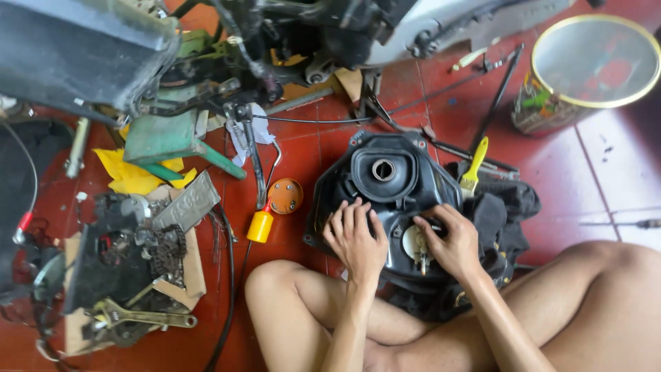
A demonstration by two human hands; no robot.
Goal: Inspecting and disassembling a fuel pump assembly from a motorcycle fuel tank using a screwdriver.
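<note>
Down on red tile floor, black plastic tank rests against person's crossed legs. Left hand lies flat, fingers spread, steadying tank. Right hand pinches round white fitting in tank top. Yellow brush lies near.

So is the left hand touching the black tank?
Touching. The head view shows the left hand lying flat on the black tank, fingers spread, no gap.

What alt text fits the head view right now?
Both hands rest on a black fuel tank on a red tile floor: left hand flat, right hand at a white fitting. Yellow brush nearby.
</note>
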